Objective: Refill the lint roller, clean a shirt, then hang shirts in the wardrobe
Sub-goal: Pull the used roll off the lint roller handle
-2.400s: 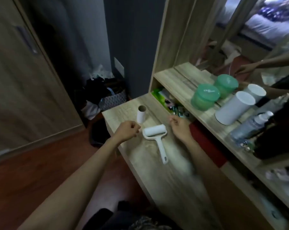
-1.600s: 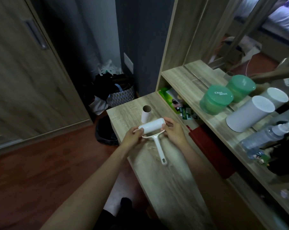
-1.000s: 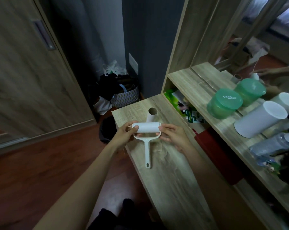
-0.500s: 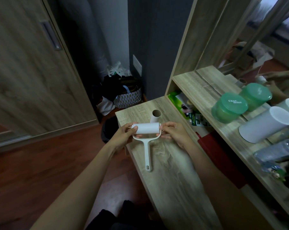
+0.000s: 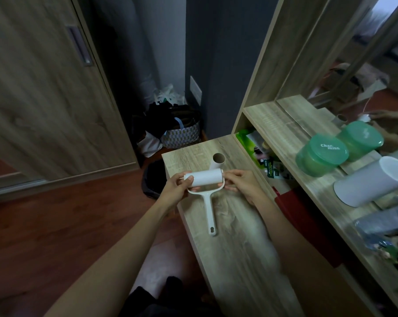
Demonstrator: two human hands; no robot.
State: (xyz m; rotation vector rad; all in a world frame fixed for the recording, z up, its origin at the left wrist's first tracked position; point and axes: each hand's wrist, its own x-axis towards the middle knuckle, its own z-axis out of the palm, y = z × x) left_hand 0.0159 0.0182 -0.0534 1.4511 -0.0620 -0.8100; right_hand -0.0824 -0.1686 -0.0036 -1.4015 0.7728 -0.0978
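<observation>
I hold a white lint roller (image 5: 206,178) just above the far end of the wooden table (image 5: 236,239), its roll lying crosswise and its handle pointing back toward me. My left hand (image 5: 176,189) grips the roll's left end, thumb on top. My right hand (image 5: 241,183) grips the right end at the frame. An empty cardboard core (image 5: 217,161) stands upright on the table just behind the roller. The wardrobe door (image 5: 44,99) is at the left. No shirt is in view.
Right of the table, a wooden shelf (image 5: 307,156) carries two green tubs (image 5: 321,154), a white cylinder (image 5: 371,181) and a spray bottle (image 5: 383,227), with a mirror behind. A black bin (image 5: 154,179) and a bag of clothes (image 5: 179,131) sit on the floor beyond the table.
Both hands picked the lint roller up from the table and turned it so its handle points toward me. Over the last half second they hold it almost still.
</observation>
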